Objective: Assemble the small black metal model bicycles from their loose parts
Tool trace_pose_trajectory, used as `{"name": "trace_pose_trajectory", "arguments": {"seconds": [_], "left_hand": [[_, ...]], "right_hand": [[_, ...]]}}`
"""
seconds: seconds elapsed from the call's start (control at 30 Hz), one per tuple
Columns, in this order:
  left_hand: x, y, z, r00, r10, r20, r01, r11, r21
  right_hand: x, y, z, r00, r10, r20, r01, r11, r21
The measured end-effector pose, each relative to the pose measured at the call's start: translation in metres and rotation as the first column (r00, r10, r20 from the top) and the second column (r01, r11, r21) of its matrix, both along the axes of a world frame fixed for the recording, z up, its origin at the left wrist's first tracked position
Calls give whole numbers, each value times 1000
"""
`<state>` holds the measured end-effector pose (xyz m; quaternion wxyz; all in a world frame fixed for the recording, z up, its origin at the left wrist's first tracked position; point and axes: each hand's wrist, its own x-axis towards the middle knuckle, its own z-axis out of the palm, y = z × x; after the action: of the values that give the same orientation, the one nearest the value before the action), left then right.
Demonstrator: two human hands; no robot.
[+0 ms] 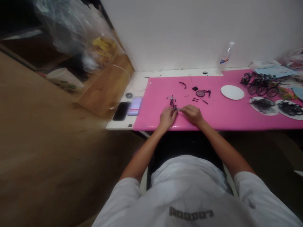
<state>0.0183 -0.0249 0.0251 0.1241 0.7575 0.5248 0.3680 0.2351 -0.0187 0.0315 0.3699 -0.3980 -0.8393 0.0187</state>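
My left hand rests on the pink mat, its fingers closed around the near end of a small dark model bicycle frame. The frame points away from me, with silvery parts at its far end. Close to its right, my right hand pinches a small thin piece at that same end; what it is exactly is too small to tell. Beyond my hands lie a loose model wheel with a dark part attached, a small black square piece, a curved black strip and a small dark stick-like tool.
A white plate lies to the right. Several model bicycles stand beyond it, near two plates of black parts. A plastic bottle is by the wall. At left are a black phone-like object and a purplish blurred item.
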Motion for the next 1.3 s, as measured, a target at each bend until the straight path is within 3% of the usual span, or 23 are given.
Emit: {"name": "trace_pose_trajectory", "arguments": {"seconds": [0.2, 0.37, 0.47, 1.3], "left_hand": [[0, 0, -2, 1000, 6, -24, -5, 1000, 14], [-1, 3, -8, 1000, 1, -9, -1, 1000, 17], [-2, 4, -10, 1000, -17, -6, 18, 1000, 20], [3, -3, -3, 1000, -13, 3, 12, 995, 95]], "right_hand": [[-1, 0, 1, 998, 30, 54, -34, 996, 78], [-2, 3, -1, 996, 92, 21, -94, 948, 303], [-2, 4, -1, 994, 104, 20, -104, 927, 359], [-2, 3, -1, 997, 75, 10, -75, 955, 286]]}}
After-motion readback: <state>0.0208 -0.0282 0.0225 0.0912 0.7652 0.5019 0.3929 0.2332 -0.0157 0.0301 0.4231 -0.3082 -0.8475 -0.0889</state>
